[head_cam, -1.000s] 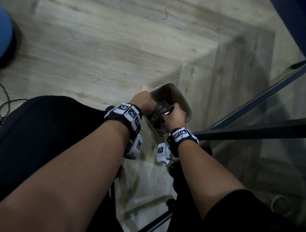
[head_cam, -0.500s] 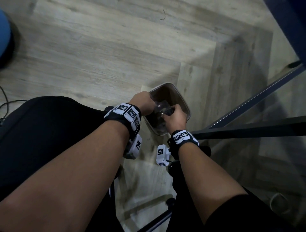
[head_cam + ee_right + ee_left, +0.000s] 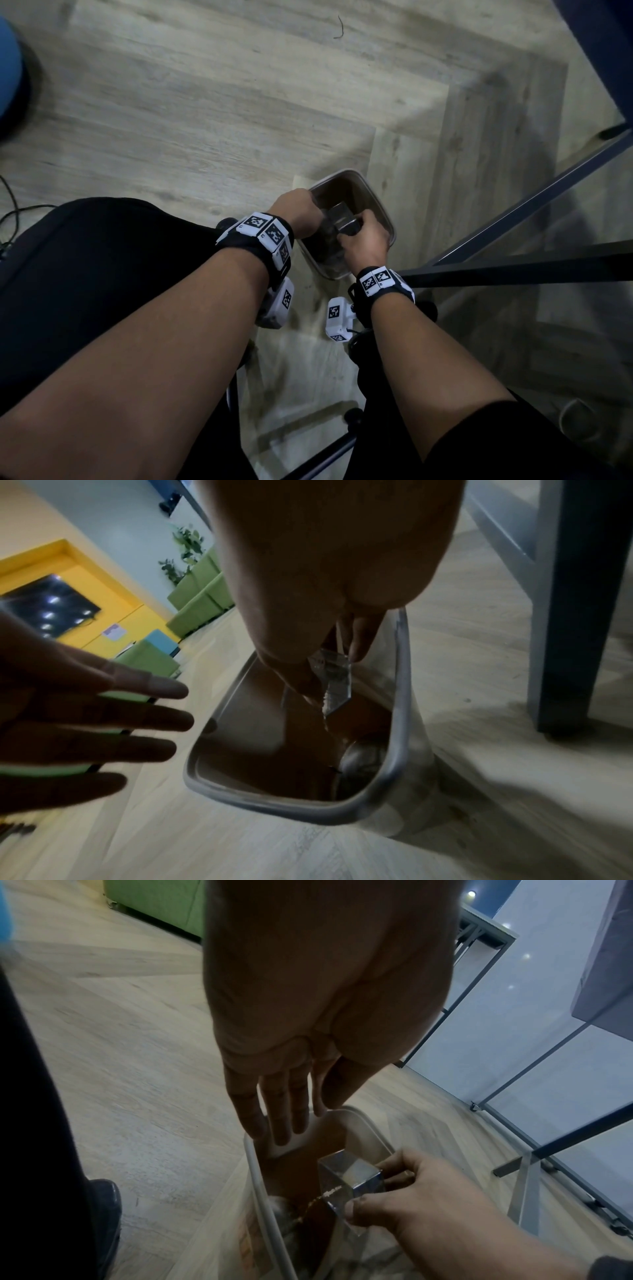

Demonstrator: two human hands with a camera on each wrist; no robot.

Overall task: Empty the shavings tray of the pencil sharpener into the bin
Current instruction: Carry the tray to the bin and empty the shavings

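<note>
The tipping step looks underway: the right hand [image 3: 421, 1202] pinches the clear shavings tray [image 3: 349, 1177] tilted over the bin [image 3: 399, 710] mouth near its right rim, the left hand [image 3: 308, 1015] beside it with straight fingers, so a shake or tap seems next.

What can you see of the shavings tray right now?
The shavings tray is a small box of clear plastic, open at one end. The right hand pinches it between thumb and fingers, tilted with its open end down over the mouth of the bin. A line of pale shavings clings along its lower edge and some spill downward. It touches neither the bin's rim nor the left hand, which is open beside it.
</note>
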